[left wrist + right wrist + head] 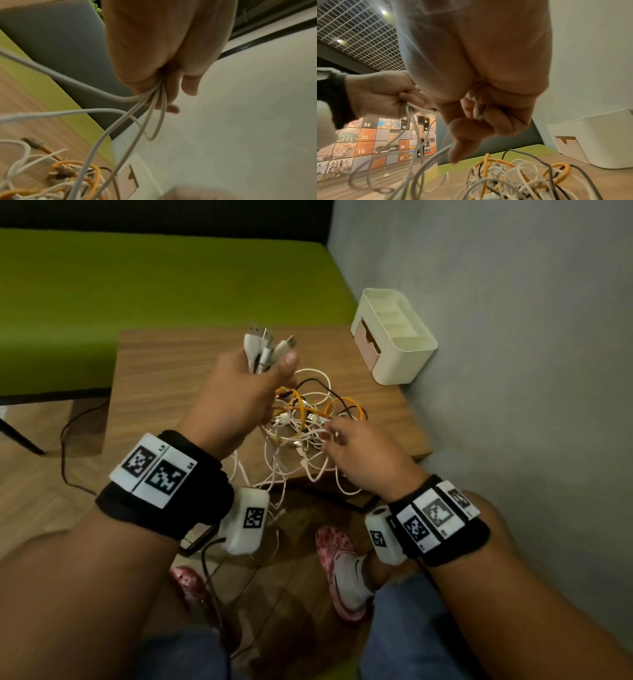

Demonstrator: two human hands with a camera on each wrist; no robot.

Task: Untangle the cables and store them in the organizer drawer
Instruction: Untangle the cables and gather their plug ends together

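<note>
A tangle of white, orange and black cables point(308, 412) lies on the small wooden table point(164, 378). My left hand point(270, 364) is raised over it and grips a bundle of white cable ends point(263, 347), USB plugs sticking up past the thumb. From the left wrist, several white cables point(154, 97) run out of the fist down to the tangle point(60, 175). My right hand point(330, 433) pinches a white cable at the tangle's near edge; its curled fingers point(471, 128) show in the right wrist view. The cream organizer point(411, 344) stands at the far right, its pinkish drawer point(364, 337) out a little.
A grey wall point(513, 337) runs close along the table's right side. A green bench point(137, 285) lies behind and to the left. Loops of white cable point(281, 484) hang over the table's near edge above my feet. A black cord point(68, 457) trails on the floor at left.
</note>
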